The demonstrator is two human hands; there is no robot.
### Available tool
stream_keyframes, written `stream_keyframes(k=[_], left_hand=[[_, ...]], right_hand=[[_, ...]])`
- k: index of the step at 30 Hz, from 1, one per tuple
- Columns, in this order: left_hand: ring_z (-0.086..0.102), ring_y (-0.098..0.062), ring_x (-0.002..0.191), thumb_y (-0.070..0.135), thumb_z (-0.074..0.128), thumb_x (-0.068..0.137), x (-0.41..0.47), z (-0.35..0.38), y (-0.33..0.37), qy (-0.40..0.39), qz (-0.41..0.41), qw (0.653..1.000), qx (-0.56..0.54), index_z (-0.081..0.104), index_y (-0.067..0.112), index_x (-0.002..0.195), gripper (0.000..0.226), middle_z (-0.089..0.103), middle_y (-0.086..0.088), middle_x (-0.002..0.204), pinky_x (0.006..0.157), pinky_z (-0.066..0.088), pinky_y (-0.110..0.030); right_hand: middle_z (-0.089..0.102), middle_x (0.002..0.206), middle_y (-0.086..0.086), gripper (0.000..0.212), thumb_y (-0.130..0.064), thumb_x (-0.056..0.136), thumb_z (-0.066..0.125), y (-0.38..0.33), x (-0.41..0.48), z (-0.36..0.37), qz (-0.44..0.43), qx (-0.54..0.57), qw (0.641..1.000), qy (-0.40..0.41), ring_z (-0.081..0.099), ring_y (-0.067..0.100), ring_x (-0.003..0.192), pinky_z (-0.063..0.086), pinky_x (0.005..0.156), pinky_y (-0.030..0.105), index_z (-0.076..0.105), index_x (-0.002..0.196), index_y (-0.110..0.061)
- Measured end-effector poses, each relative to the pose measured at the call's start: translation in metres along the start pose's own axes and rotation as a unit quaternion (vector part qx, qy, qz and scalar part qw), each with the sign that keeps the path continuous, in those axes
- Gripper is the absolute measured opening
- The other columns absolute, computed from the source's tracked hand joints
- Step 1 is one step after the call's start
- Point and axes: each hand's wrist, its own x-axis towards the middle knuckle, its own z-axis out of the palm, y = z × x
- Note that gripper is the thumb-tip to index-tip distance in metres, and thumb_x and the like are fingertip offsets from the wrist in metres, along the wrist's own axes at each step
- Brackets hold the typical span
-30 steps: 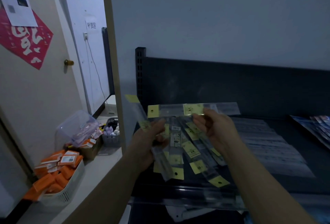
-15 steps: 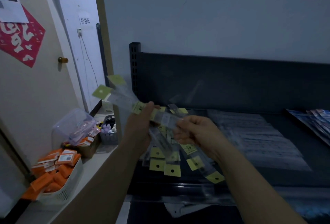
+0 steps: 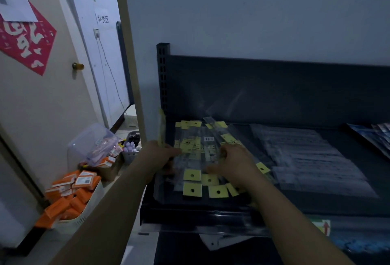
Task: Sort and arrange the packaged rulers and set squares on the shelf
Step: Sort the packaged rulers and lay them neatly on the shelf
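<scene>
A bundle of packaged rulers, clear sleeves with yellow hang tabs, lies fanned on the left end of the dark shelf. My left hand grips the bundle's left edge, thumb on top. My right hand holds its right side, fingers curled over the sleeves and thumb pointing left. One yellow-tabbed ruler stands on edge against the shelf's left post, just above my left hand. The parts of the sleeves under my hands are hidden.
A wide layer of clear flat packs covers the shelf's middle. Blue packs lie at far right. Left of the shelf, a white basket of orange boxes and a clear plastic tub sit on a counter.
The bundle was held up in the air and turned between both hands; now it is down flat on the shelf's left end, with both hands lowered onto it.
</scene>
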Motion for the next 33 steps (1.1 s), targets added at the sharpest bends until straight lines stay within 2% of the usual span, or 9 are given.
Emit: stream_keyframes(k=[2, 7, 10, 12, 14, 16, 21, 26, 33], left_hand=[[0.051, -0.021, 0.047, 0.009, 0.075, 0.079, 0.004, 0.002, 0.003, 0.002, 0.007, 1.000, 0.025, 0.056, 0.001, 0.078, 0.020, 0.053, -0.013, 0.062, 0.045, 0.049, -0.025], [0.055, -0.024, 0.052, 0.008, 0.077, 0.077, 0.010, 0.005, 0.012, 0.023, 0.008, 0.999, 0.039, 0.061, -0.002, 0.086, 0.021, 0.057, -0.013, 0.064, 0.058, 0.056, -0.037], [0.056, -0.025, 0.056, 0.011, 0.076, 0.078, 0.012, 0.001, 0.009, 0.015, -0.007, 1.000, 0.023, 0.063, -0.004, 0.092, 0.024, 0.059, -0.015, 0.072, 0.064, 0.058, -0.043], [0.055, -0.022, 0.054, 0.016, 0.073, 0.083, 0.009, -0.002, 0.009, 0.004, -0.007, 1.000, -0.021, 0.063, -0.002, 0.093, 0.023, 0.060, -0.016, 0.078, 0.056, 0.057, -0.035], [0.050, -0.018, 0.050, 0.025, 0.065, 0.090, 0.006, -0.003, 0.011, 0.009, -0.007, 0.994, -0.105, 0.060, 0.002, 0.091, 0.023, 0.058, -0.014, 0.078, 0.049, 0.049, -0.026], [0.046, -0.017, 0.051, 0.037, 0.053, 0.096, 0.003, -0.005, 0.019, -0.009, -0.030, 0.979, -0.202, 0.057, 0.003, 0.094, 0.034, 0.057, -0.012, 0.074, 0.044, 0.042, -0.021], [0.063, -0.019, 0.052, 0.056, 0.038, 0.094, 0.003, -0.021, 0.033, -0.183, -0.087, 0.951, -0.232, 0.056, 0.004, 0.097, 0.055, 0.065, -0.009, 0.071, 0.043, 0.050, -0.022], [0.069, -0.024, 0.065, 0.050, 0.051, 0.087, -0.022, -0.010, 0.029, -0.331, -0.104, 0.923, -0.168, 0.056, 0.004, 0.092, 0.047, 0.068, -0.015, 0.081, 0.049, 0.055, -0.025], [0.055, -0.016, 0.059, 0.025, 0.068, 0.072, -0.038, 0.000, 0.026, -0.278, -0.032, 0.956, -0.087, 0.058, 0.004, 0.092, 0.031, 0.060, -0.008, 0.074, 0.047, 0.048, -0.020]], right_hand=[[0.056, 0.096, 0.000, 0.046, -0.048, 0.069, 0.076, 0.000, 0.000, -0.003, -0.001, 0.035, 0.999, -0.001, 0.055, 0.019, 0.088, 0.044, 0.067, 0.029, 0.056, 0.097, -0.018], [0.061, 0.104, 0.001, 0.043, -0.032, 0.082, 0.068, 0.000, -0.002, -0.008, 0.035, 0.084, 0.995, 0.034, 0.059, 0.018, 0.092, 0.053, 0.082, 0.037, 0.057, 0.119, -0.012], [0.067, 0.090, 0.003, 0.021, -0.026, 0.086, 0.066, 0.004, -0.001, -0.017, 0.044, 0.161, 0.984, 0.058, 0.064, 0.013, 0.075, 0.055, 0.067, 0.030, 0.065, 0.102, -0.012], [0.066, 0.076, 0.005, 0.007, -0.013, 0.090, 0.061, 0.006, -0.003, -0.027, 0.057, 0.308, 0.949, 0.033, 0.063, 0.010, 0.059, 0.052, 0.056, 0.024, 0.065, 0.090, -0.007], [0.065, 0.080, 0.011, 0.010, -0.004, 0.093, 0.055, 0.011, -0.006, -0.040, 0.052, 0.476, 0.877, -0.028, 0.063, 0.020, 0.062, 0.052, 0.056, 0.031, 0.063, 0.098, -0.001], [0.066, 0.083, 0.013, 0.020, -0.001, 0.093, 0.052, 0.018, -0.008, -0.057, 0.029, 0.552, 0.827, -0.104, 0.062, 0.023, 0.066, 0.053, 0.054, 0.029, 0.063, 0.109, -0.002], [0.069, 0.072, 0.003, 0.034, 0.000, 0.081, 0.059, 0.028, -0.010, -0.086, -0.039, 0.431, 0.872, -0.228, 0.062, 0.013, 0.057, 0.051, 0.053, 0.022, 0.065, 0.114, -0.006], [0.059, 0.054, 0.000, 0.015, 0.007, 0.081, 0.065, 0.014, -0.002, -0.083, -0.040, 0.411, 0.898, -0.150, 0.050, 0.004, 0.042, 0.038, 0.041, 0.014, 0.059, 0.093, -0.001], [0.062, 0.071, 0.009, 0.022, 0.001, 0.080, 0.069, -0.017, 0.017, -0.049, -0.012, 0.496, 0.863, -0.093, 0.058, 0.011, 0.053, 0.049, 0.049, 0.018, 0.063, 0.101, 0.004]])
